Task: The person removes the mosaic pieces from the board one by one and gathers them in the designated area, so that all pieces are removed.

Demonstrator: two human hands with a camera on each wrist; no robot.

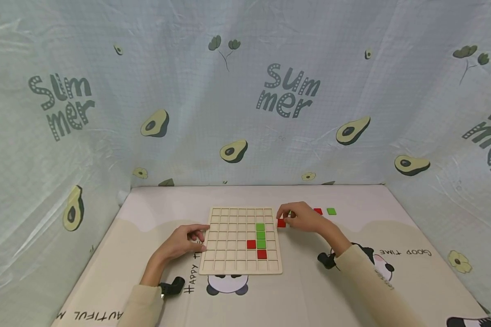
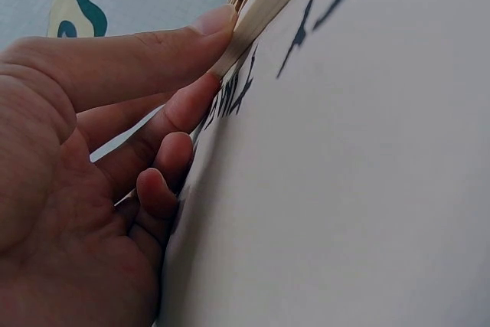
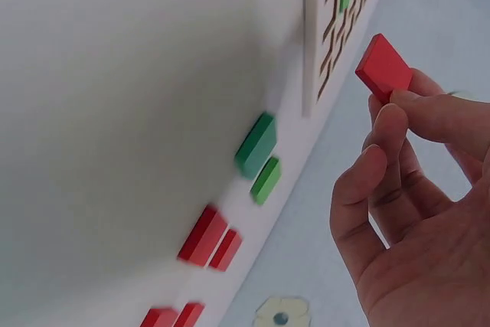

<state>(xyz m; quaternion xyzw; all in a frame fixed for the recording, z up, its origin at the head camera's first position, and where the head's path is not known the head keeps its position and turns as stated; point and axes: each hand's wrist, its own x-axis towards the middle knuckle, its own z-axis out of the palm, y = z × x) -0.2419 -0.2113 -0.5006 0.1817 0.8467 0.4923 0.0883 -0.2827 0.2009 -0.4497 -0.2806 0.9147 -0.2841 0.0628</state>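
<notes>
Right hand (image 1: 304,217) aloft with red tile (image 3: 384,67)

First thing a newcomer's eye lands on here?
The gridded board mid-table, its right half carrying three green tiles in a column and two red tiles. Then the right hand, just off the board's right edge, pinching another red tile. Behind, the avocado-print backdrop fills the head view's upper half.

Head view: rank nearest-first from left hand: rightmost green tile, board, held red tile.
1. Board, its left edge touching the left hand.
2. Held red tile, in right hand, by board's right edge.
3. Rightmost green tile, far right.
</notes>
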